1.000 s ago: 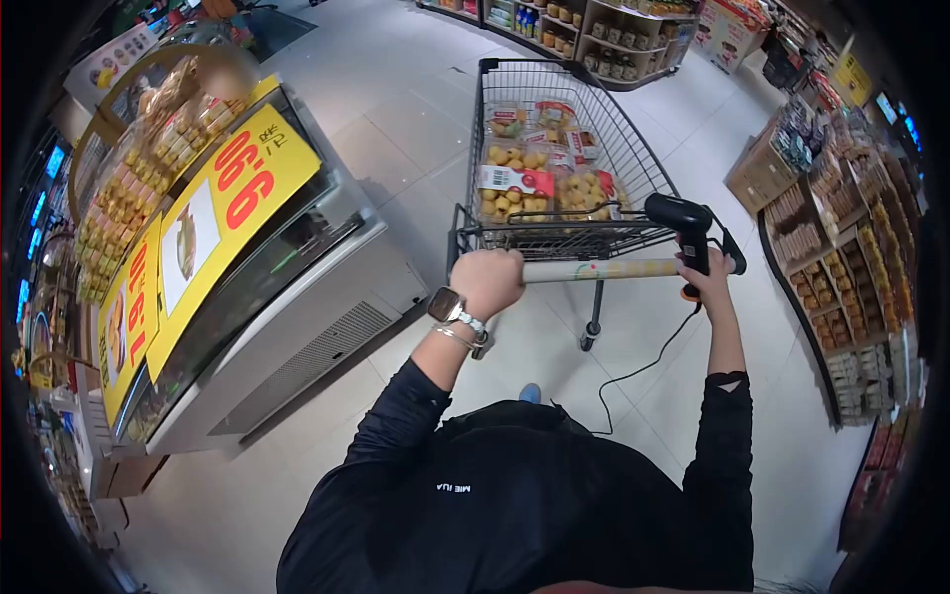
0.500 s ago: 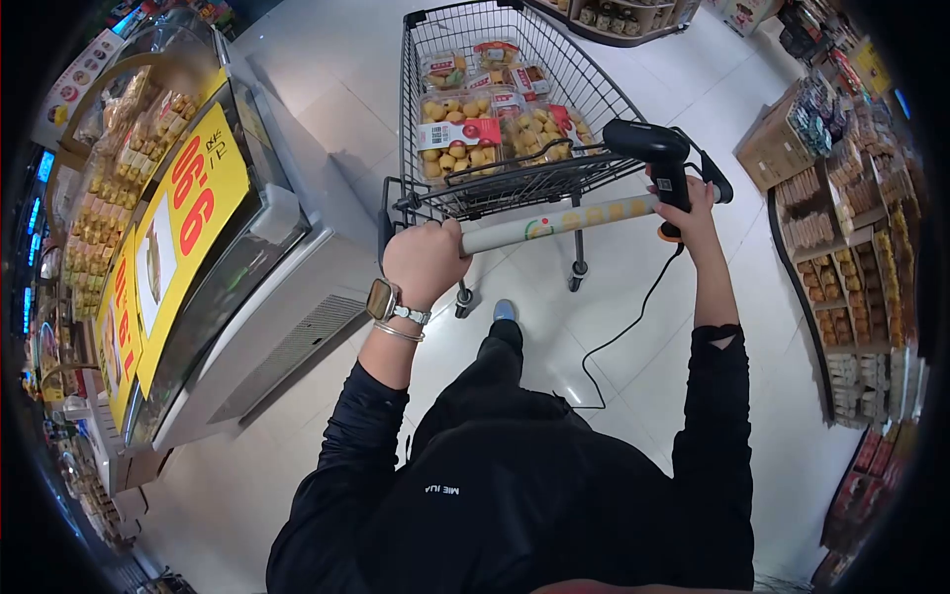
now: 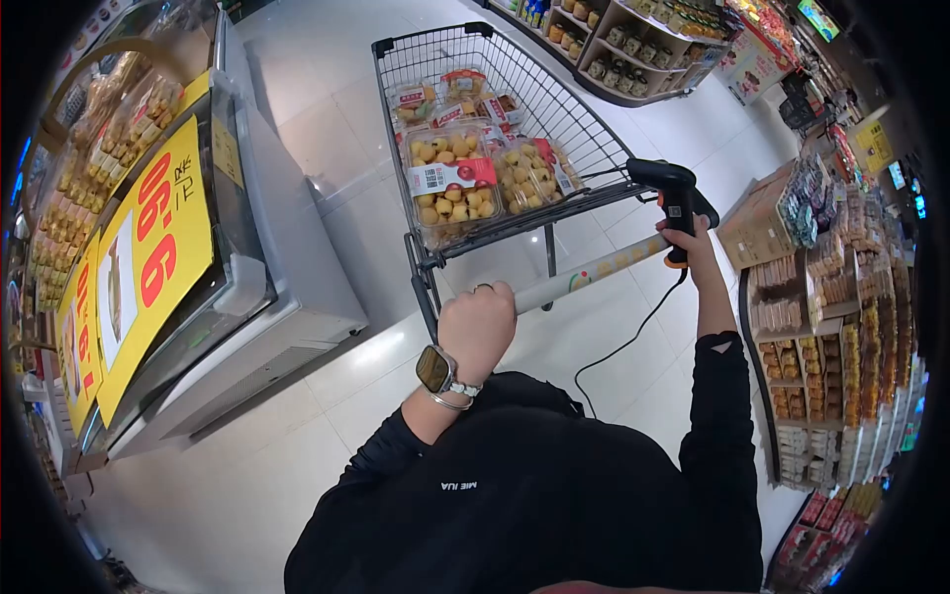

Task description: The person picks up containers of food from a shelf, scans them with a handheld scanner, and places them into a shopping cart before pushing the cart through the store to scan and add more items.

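Note:
My left hand (image 3: 477,329) is wrapped round the left part of the pale shopping cart handle (image 3: 539,292). At the right end of that handle, my right hand (image 3: 696,249) grips a black and orange barcode scanner (image 3: 675,198), which stands against the bar. A black cord (image 3: 641,332) runs from the scanner down towards my body. Inside the wire shopping cart (image 3: 432,37) lie several clear plastic boxes. The largest box (image 3: 455,203) shows round yellow pieces under a red and white label. Smaller packs (image 3: 463,83) sit behind it.
A display case (image 3: 297,297) with yellow price signs (image 3: 163,228) stands close on the left. On the right are curved shelves (image 3: 841,337) of packaged goods and a cardboard box (image 3: 757,220). Another rounded shelf (image 3: 633,69) stands ahead, beyond the tiled floor (image 3: 327,129).
The cart has turned, its handle now slanting more, with the left end closer to my body. My left hand has come nearer and rightward. More of the shelf ahead shows. Both grips stay.

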